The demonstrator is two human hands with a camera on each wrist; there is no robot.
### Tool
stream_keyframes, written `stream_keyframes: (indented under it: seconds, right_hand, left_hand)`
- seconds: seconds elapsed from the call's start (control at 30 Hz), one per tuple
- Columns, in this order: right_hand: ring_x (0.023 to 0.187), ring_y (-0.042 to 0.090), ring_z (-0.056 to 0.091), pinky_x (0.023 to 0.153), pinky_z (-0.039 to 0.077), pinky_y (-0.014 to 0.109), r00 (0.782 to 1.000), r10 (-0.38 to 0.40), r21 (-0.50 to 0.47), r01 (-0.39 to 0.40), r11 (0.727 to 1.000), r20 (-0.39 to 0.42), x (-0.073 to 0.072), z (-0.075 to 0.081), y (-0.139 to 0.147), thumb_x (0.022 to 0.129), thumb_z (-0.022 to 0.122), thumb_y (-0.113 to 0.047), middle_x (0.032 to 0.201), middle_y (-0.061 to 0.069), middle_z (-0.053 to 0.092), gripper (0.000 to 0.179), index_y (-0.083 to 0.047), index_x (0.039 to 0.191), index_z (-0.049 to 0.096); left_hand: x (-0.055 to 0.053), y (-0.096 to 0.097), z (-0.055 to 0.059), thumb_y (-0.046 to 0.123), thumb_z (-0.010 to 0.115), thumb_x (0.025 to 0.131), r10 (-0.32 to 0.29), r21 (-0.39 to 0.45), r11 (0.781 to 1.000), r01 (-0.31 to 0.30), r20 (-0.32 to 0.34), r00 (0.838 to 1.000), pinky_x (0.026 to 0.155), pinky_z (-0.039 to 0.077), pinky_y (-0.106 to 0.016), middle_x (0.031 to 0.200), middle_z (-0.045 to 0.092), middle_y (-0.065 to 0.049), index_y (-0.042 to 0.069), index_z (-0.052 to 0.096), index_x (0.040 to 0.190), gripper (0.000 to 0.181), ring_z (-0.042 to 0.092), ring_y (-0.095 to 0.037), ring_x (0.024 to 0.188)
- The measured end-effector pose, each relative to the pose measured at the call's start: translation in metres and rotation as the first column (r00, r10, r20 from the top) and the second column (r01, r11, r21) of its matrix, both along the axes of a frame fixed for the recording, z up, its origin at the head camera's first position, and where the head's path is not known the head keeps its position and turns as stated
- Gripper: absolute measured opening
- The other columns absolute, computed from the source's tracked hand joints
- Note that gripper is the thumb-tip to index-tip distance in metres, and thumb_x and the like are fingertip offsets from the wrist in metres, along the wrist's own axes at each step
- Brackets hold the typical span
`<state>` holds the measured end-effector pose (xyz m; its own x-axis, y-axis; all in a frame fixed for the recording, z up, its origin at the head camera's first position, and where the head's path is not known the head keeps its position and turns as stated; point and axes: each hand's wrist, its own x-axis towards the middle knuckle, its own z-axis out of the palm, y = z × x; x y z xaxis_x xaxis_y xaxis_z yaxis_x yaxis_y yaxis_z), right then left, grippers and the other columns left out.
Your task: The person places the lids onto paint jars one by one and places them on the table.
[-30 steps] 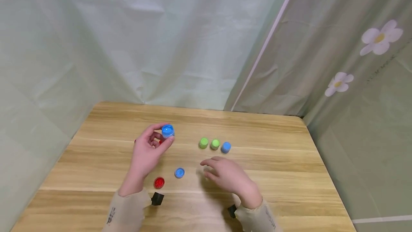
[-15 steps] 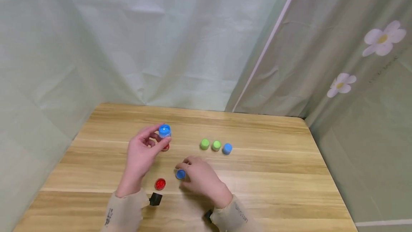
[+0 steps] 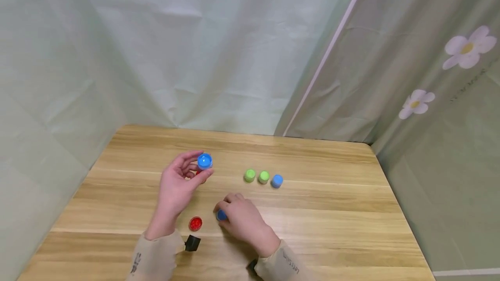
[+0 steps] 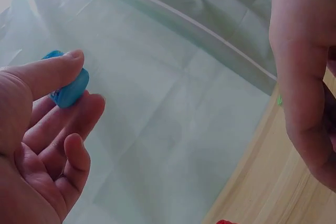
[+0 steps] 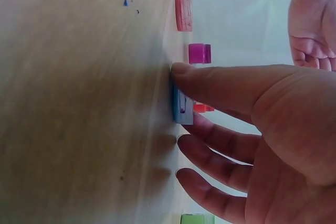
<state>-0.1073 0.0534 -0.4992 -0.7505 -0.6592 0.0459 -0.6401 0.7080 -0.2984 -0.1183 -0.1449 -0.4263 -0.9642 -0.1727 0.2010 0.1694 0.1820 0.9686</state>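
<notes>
Raised above the table, my left hand [image 3: 176, 184] pinches a small uncapped blue paint pot [image 3: 205, 161] between thumb and fingers. Its glossy blue top faces up in the head view; in the left wrist view the blue pot [image 4: 74, 88] is partly covered by the thumb. My right hand [image 3: 246, 222] is down at the tabletop, thumb and fingers around a blue lid [image 3: 222, 215]. The right wrist view has that lid [image 5: 183, 103] between thumb and forefinger, standing at the table surface. A red lid [image 3: 195, 223] lies just left of it.
Two green pots [image 3: 250, 175] and another blue pot [image 3: 277, 181] stand in a row farther back on the wooden table [image 3: 332, 211]. A red pot [image 3: 198, 176] is mostly hidden behind my left hand. A purple pot [image 5: 198, 53] shows in the right wrist view. Curtains [image 3: 234, 55] surround the table.
My right hand has moved left and down from near the middle of the table and now grips the blue lid. The left hand keeps holding the pot, nearly in place.
</notes>
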Motion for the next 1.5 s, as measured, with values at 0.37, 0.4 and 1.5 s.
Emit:
stream_keyframes:
  seconds: [0.37,0.4,1.5]
  right_hand:
    - [0.095,0.009,0.060,0.084,0.055,0.030,0.991,-0.008,-0.030,0.012,0.999,0.135,-0.006,0.010,0.012,0.101,0.075,-0.039,0.110,-0.006,0.066,0.028,-0.024,0.124,0.076]
    - [0.094,0.008,0.060,0.084,0.055,0.029,0.989,-0.015,-0.036,0.020,0.999,0.146,-0.008,0.011,0.014,0.101,0.075,-0.039,0.109,-0.006,0.065,0.027,-0.023,0.123,0.076]
    - [0.102,0.018,0.069,0.080,0.051,0.040,0.984,-0.085,-0.816,0.176,0.550,0.154,-0.012,0.094,0.095,0.092,0.086,-0.010,0.111,-0.005,0.077,0.022,-0.019,0.106,0.072]
  left_hand:
    - [0.002,0.006,0.001,0.014,0.091,0.089,-0.029,-0.020,0.999,0.029,0.036,0.999,0.066,0.049,-0.021,0.110,0.079,-0.006,0.010,0.072,0.128,0.044,0.069,-0.015,0.085]
    - [0.002,0.007,0.000,0.014,0.091,0.089,-0.034,-0.016,0.999,0.035,0.033,0.999,0.065,0.048,-0.021,0.107,0.078,-0.007,0.010,0.072,0.128,0.044,0.068,-0.016,0.084]
    - [0.009,0.071,-0.024,0.019,0.090,0.090,-0.340,-0.023,0.940,0.341,0.034,0.940,0.059,0.042,-0.022,0.091,0.072,-0.001,0.021,0.077,0.125,0.038,0.061,-0.023,0.076]
